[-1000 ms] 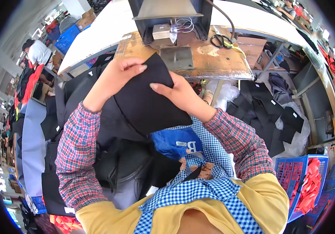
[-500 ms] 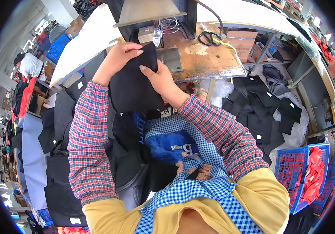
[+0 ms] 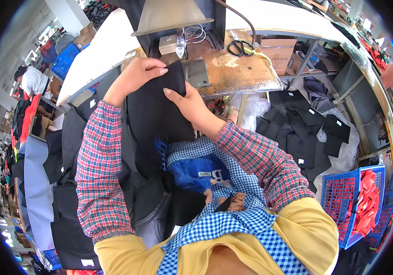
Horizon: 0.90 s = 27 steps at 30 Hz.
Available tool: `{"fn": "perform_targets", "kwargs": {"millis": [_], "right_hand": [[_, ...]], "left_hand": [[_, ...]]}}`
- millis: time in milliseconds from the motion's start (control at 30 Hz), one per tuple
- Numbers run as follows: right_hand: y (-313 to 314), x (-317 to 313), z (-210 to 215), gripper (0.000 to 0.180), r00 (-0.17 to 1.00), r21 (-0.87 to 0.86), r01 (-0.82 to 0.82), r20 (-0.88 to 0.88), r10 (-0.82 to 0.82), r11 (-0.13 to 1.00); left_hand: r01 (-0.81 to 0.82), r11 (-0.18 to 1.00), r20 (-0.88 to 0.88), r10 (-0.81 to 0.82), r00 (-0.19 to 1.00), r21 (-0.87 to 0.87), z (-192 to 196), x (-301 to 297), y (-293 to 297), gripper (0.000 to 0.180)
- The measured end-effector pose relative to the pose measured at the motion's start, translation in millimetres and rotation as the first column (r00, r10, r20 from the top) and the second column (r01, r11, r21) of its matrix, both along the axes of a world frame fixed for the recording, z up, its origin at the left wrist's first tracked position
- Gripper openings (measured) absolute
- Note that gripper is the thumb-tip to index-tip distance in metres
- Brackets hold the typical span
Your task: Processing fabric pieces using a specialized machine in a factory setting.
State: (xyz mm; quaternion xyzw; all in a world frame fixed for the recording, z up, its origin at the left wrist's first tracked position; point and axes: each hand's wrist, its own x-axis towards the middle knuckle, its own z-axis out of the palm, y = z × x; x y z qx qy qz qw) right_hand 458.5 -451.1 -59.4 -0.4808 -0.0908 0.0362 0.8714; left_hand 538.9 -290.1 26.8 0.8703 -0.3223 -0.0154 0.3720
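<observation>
A black fabric piece (image 3: 157, 114) hangs from both my hands in front of the machine. My left hand (image 3: 138, 77) pinches its upper left edge between thumb and fingers. My right hand (image 3: 191, 104) grips the upper right edge, thumb lying on the front and the fingers hidden behind the cloth. The top corner of the fabric points up just below the machine's clear-tipped head (image 3: 180, 47). A metal plate (image 3: 197, 73) on the worn wooden worktop (image 3: 237, 73) lies right beside the cloth.
Black-handled scissors (image 3: 241, 47) lie on the worktop under a hose. Many black cut pieces (image 3: 292, 130) are heaped to the right, and more black fabric (image 3: 75, 206) drapes at the left. A blue crate (image 3: 343, 195) holds red strips. A co-worker in white (image 3: 35, 79) stands far left.
The fabric's top corner has come down away from the machine head, and the cloth hangs a little lower. Both hands keep their hold. The whole view has shifted slightly.
</observation>
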Motion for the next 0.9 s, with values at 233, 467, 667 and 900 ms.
{"fn": "perform_targets", "kwargs": {"millis": [233,467,667,900], "right_hand": [[-119,-36,49,0.039,0.979,-0.27,-0.149,0.096,0.181,0.951],[-202,-59,90,0.043,0.986,-0.515,0.002,0.144,0.084,0.857],[-276,-95,69,0.063,0.971,-0.889,0.23,0.234,-0.037,0.396],[-196,-124,76,0.043,0.875,-0.846,0.151,0.355,0.329,0.511]], "left_hand": [[0.086,0.819,-0.154,0.003,0.988,0.568,58,-40,33,0.053],[0.228,0.936,-0.351,-0.125,0.928,0.269,69,-68,5,0.045],[0.063,0.998,-0.302,-0.055,0.952,0.017,41,-118,-61,0.039],[0.423,0.904,-0.102,-0.427,0.899,-0.054,17,-144,-125,0.033]]}}
